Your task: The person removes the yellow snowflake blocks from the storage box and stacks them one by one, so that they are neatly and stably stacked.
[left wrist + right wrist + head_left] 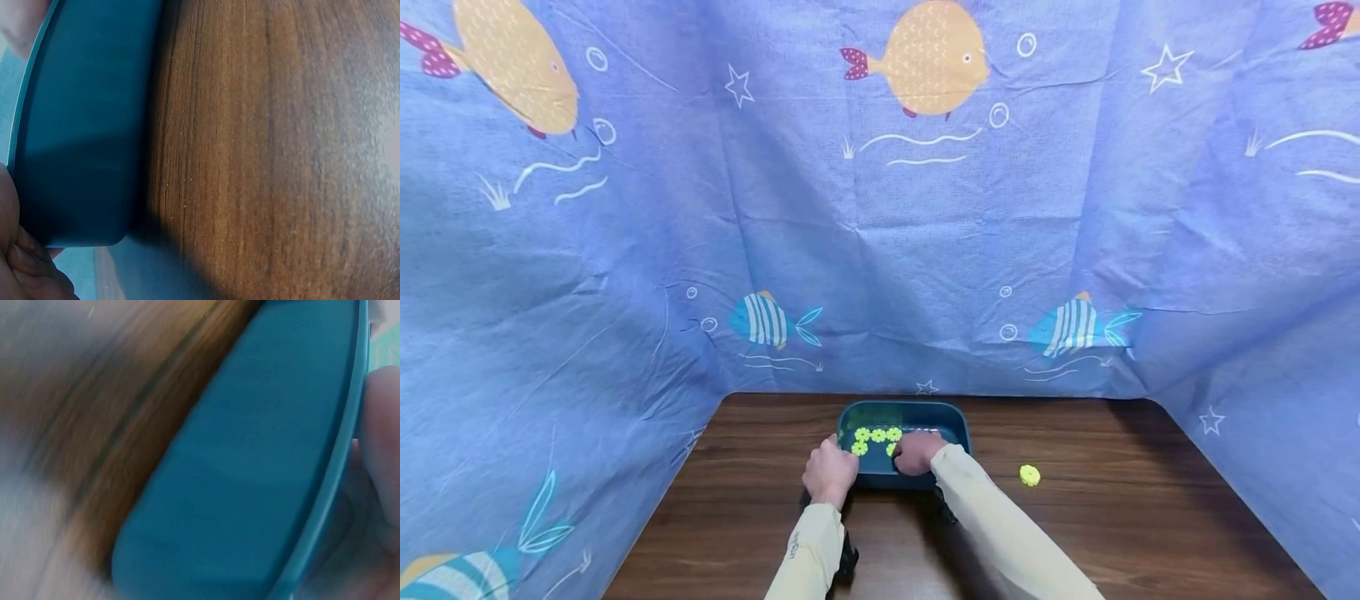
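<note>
A dark teal rectangular tray (877,481) sits on the wooden table, with several small yellow flower-shaped pieces (878,435) lying on its floor. At the tray's front left corner, my left hand (831,473) grips the rim; in the left wrist view its curled fingers (28,265) wrap that corner of the tray wall (81,137). My right hand (917,452) reaches over the front rim into the tray, fingertips pinching a yellow flower piece (891,449) that is partly hidden. In the right wrist view, the fingers (382,434) show behind the tray's rim (325,506).
One more yellow flower piece (1029,475) lies on the wooden table (1120,500) to the right of the tray. A blue cloth (925,275) printed with fish hangs behind the table and along both sides.
</note>
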A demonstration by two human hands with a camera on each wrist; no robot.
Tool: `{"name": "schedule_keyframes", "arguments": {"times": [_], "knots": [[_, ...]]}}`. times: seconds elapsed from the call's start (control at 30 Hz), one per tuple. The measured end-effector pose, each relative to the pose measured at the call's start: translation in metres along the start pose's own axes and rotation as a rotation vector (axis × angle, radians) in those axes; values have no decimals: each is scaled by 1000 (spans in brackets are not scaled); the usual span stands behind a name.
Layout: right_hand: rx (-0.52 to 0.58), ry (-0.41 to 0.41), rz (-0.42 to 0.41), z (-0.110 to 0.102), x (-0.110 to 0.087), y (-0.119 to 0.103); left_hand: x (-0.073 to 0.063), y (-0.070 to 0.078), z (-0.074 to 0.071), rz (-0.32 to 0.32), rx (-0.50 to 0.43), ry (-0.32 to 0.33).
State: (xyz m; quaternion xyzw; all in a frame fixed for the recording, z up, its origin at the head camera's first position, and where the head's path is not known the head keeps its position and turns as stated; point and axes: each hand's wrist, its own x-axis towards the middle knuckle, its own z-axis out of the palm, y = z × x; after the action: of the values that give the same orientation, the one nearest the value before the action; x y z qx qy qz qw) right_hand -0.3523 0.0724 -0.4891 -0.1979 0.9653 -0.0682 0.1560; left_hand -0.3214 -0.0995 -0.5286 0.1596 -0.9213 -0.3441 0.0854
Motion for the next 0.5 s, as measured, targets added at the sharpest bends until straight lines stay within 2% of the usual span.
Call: {"name": "schedule_keyframes", "arguments": {"times": [0.3, 0.37, 0.5], "knots": [[-33, -15, 68, -13, -16, 27, -2, 1, -1, 10, -10, -2], [-29, 1, 58, -15, -16, 31, -1, 1, -1, 9, -8, -1], [-9, 88, 28, -15, -10, 39, -1, 1, -1, 6, -10, -3]]}}
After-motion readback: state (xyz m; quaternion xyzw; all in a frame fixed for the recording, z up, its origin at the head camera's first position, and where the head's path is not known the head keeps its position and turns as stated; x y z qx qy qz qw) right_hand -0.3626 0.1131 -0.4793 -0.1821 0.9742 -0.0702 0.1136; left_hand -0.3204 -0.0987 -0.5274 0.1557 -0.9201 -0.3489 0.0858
